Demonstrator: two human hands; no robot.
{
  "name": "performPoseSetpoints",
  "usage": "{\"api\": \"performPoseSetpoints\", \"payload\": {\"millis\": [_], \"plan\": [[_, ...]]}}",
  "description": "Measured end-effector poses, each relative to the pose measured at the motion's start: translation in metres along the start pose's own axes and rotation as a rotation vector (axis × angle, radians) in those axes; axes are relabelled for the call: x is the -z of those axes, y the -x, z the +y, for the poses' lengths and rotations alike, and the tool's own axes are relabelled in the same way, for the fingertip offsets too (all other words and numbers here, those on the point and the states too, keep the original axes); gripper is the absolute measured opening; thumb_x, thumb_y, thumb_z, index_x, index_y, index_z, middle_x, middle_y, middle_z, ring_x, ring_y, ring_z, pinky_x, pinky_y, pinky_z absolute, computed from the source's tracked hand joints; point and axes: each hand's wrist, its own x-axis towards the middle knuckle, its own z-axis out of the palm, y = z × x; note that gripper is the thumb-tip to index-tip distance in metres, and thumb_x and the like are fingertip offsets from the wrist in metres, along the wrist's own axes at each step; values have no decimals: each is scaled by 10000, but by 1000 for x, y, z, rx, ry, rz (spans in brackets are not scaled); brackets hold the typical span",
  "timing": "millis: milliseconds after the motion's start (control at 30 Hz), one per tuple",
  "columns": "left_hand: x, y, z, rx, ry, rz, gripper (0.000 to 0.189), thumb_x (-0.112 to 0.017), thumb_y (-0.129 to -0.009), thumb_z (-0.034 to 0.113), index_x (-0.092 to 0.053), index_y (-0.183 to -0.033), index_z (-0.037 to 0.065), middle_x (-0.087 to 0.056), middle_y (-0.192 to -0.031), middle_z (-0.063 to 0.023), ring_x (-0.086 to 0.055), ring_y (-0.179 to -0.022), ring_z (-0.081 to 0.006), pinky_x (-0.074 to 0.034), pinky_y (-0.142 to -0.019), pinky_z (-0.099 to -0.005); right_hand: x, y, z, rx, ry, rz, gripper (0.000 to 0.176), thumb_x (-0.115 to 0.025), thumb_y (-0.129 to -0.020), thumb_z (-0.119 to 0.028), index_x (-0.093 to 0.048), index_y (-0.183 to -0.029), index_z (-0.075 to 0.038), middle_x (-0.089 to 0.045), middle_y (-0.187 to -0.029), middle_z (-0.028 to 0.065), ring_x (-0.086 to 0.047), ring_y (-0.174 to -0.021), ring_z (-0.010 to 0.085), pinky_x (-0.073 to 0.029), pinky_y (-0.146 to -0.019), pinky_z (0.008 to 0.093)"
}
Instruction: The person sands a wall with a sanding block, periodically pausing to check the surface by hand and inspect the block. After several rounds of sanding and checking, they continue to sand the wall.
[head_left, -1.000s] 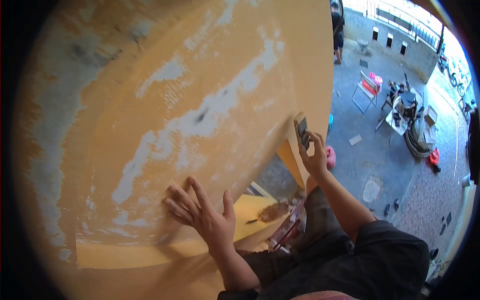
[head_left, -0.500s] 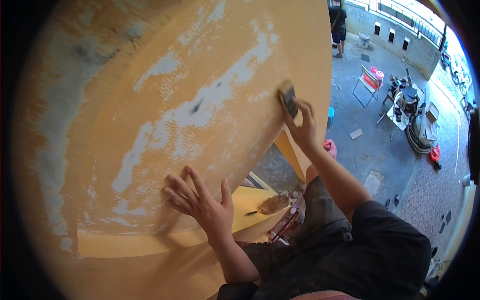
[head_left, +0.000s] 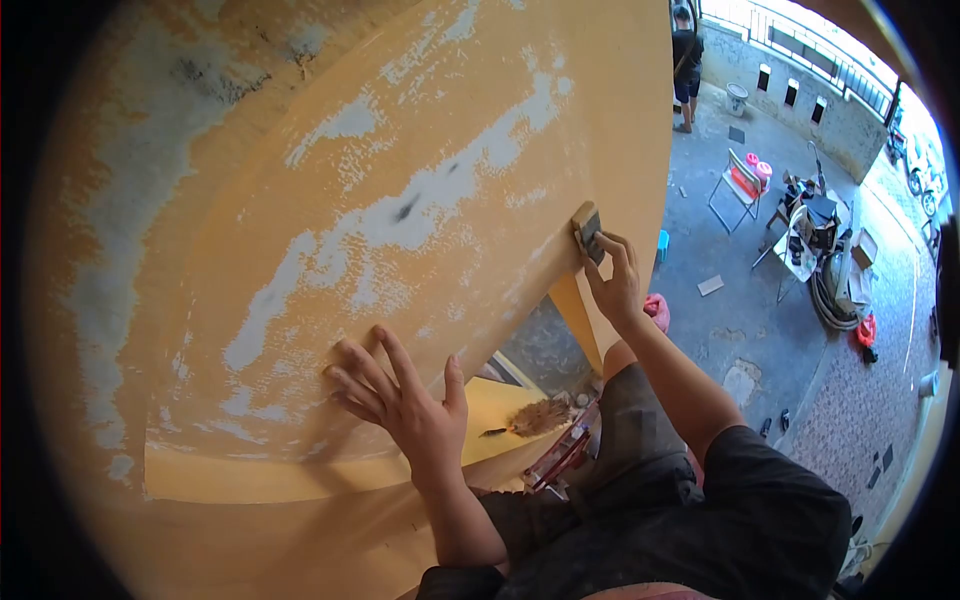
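Observation:
A curved, yellow-orange painted surface with patchy white areas fills the left and middle of the view. My right hand grips a sanding block, light on one side and dark on the other, against the surface near its lower right edge. Lower down to the left, my left hand rests on the same surface with fingers spread and nothing in them. Below and right of it, a brown bristly brush with a dark handle lies on a yellow ledge.
Down on the grey floor stand a folding chair and a pile of gear with a coiled hose. A person in dark clothes stands by the far wall, near a white bucket. A red metal frame is beneath me.
My right hand has moved the sanding block a little downward along the surface, and the block has turned slightly. My left hand stays in place. The view has shifted a little.

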Motion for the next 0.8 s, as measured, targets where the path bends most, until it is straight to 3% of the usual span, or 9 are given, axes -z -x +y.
{"api": "performPoseSetpoints", "payload": {"millis": [167,333,533,633,700,800], "plan": [[0,3,0,-6,-16,-21,820,-579,-839,503,-234,-1477,120,-62,-1534,-224,-7,-1394,-476,-53,-1067,-644,8,-61,-48,-20,-87,78,392,-710,-748,-62,-582,-1120,-59,-584,-1065,176,-562,-1024,344,-463,-853,407],[4,2,-1,-2,45,-35,769,-587,-848,479,-289,-1461,123,-111,-1522,-240,-8,-1388,-489,-82,-1045,-667,-2,-13,-14,8,-19,66,409,-707,-740,-48,-583,-1130,-59,-591,-1069,163,-561,-1010,338,-461,-855,396],[0,1,1,7,21,-34,816,-591,-837,479,-227,-1481,134,-78,-1533,-224,-15,-1391,-481,-70,-1064,-645,1,-60,-55,-75,-117,112,402,-690,-763,-38,-582,-1150,-56,-591,-1082,150,-562,-1025,325,-457,-869,394],[9,0,0,4,56,-82,820,-594,-835,472,-222,-1482,134,-86,-1530,-227,-25,-1389,-484,-85,-1059,-651,-2,16,-7,-174,-12,7,395,-687,-765,-37,-582,-1146,-56,-588,-1079,158,-563,-1020,327,-462,-860,395],[7,-1,-3,13,65,-38,804,-597,-834,468,-246,-1476,135,-107,-1525,-231,-48,-1387,-484,-94,-1058,-651,6,66,24,-85,99,0,387,-674,-763,-23,-580,-1137,-48,-581,-1073,164,-563,-1025,327,-460,-863,399],[11,4,-7,-51,53,-67,747,-611,-830,431,-318,-1449,134,-151,-1520,-220,-97,-1385,-469,-108,-1078,-620,34,92,9,-281,-18,-108,399,-652,-748,5,-566,-1136,-31,-577,-1058,158,-559,-1016,313,-452,-873,384]]}}
